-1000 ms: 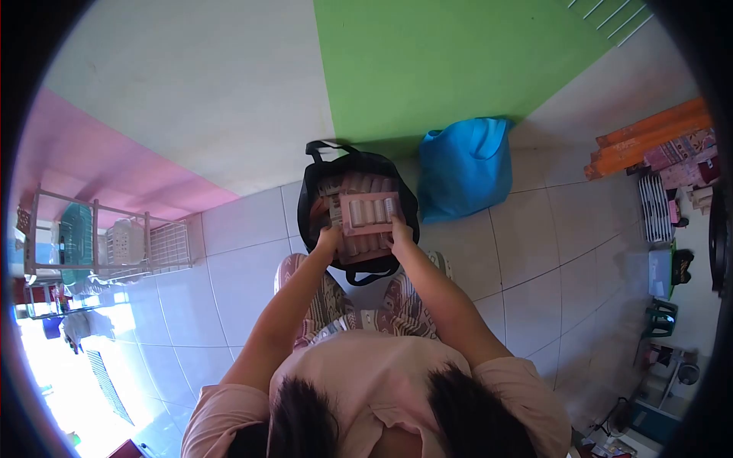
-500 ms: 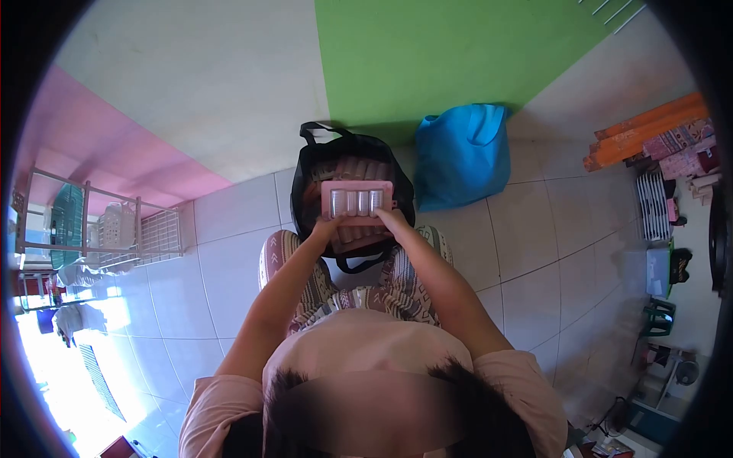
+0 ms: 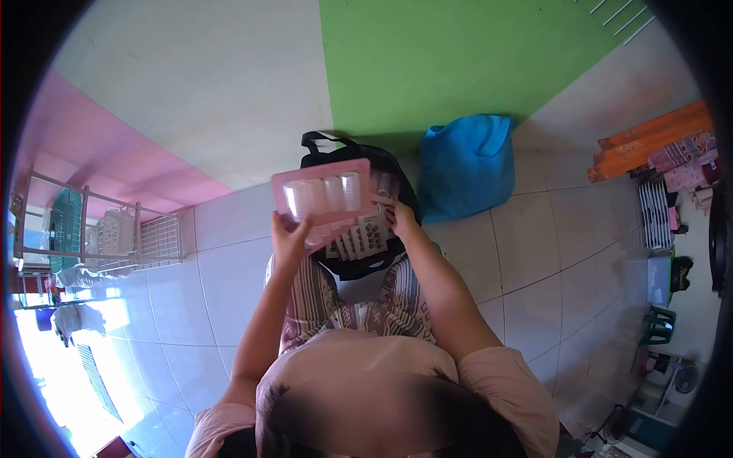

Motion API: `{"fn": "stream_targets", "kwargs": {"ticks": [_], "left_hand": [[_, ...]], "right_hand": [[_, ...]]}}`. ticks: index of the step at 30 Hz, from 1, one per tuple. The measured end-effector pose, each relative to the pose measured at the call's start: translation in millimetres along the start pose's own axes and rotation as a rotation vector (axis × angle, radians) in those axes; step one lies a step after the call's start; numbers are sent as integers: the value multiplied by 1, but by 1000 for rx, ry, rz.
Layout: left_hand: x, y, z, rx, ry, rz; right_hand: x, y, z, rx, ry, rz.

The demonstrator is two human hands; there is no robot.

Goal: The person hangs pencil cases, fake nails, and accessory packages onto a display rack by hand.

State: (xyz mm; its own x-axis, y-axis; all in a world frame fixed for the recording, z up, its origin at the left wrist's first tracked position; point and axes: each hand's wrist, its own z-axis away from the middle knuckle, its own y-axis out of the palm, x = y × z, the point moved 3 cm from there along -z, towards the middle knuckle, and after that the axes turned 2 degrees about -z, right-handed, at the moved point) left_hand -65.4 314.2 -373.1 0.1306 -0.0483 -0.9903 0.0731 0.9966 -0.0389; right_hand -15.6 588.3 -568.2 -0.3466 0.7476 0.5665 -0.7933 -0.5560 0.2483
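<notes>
My left hand (image 3: 289,238) grips a pink pack (image 3: 323,192) by its lower edge, thumb on the near side. The pack has a clear plastic front with rounded compartments and is tilted over the left part of a black tote bag (image 3: 401,172). My right hand (image 3: 402,219) is at the bag's right side, its fingers curled at the edge of the packs inside; what they hold is partly hidden. Below the raised pack, several packs with printed backs (image 3: 363,238) lie fanned out in the bag. The bag stands between my knees.
A blue bag (image 3: 467,169) stands on the tiled floor to the right, close to the green wall (image 3: 443,61). White wire shelving (image 3: 137,237) is at the left. At the right are folded cloths (image 3: 672,149) and a green stool (image 3: 658,326).
The pink pack has moved left and up, now tilted in my left hand alone. My right hand has let go of it and dropped to the bag's right side. Printed packs now show.
</notes>
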Motion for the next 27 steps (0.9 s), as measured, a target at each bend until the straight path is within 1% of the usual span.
{"fn": "stream_targets", "kwargs": {"ticks": [1, 3, 4, 6, 7, 10, 13, 14, 15, 17, 19, 22, 24, 25, 27], "left_hand": [[-7, -9, -1, -12, -22, -4], [-9, -31, -5, -56, -129, -20], [-8, -37, -8, -67, -142, 80], [-5, -47, -11, -88, -167, 279], [-4, -51, -13, -68, -158, 344], [3, -62, -19, -14, -147, 504], [12, -72, -25, 47, -186, 648], [31, -81, -31, 99, -199, 591], [25, -87, -28, 226, -279, 608], [-23, -76, -12, 165, -299, 708], [-72, -71, -1, 273, -273, 780], [-133, -64, 14, 330, -280, 771], [-192, -42, 26, 415, -272, 782], [-218, -36, 34, 464, -278, 788], [-265, -26, 47, 471, -312, 777]], "right_hand": [[3, 7, 3, -15, 0, -32], [7, 14, 1, -118, 56, 37], [9, 16, 0, -169, 81, 71], [16, 25, 12, -194, 73, 68], [21, 30, 19, -206, 67, 65], [6, 28, -13, -5, -22, -162], [2, 35, -3, 228, -96, -348], [2, 37, 13, 240, -42, -295], [8, 39, 33, 254, 5, -241], [16, 41, 82, 236, 121, -227], [43, 46, 141, 327, 27, -166], [97, 41, 209, 255, -98, -155], [156, 31, 243, 246, -197, -251], [186, 28, 277, 260, -249, -324], [245, 29, 332, 283, -352, -434]]}}
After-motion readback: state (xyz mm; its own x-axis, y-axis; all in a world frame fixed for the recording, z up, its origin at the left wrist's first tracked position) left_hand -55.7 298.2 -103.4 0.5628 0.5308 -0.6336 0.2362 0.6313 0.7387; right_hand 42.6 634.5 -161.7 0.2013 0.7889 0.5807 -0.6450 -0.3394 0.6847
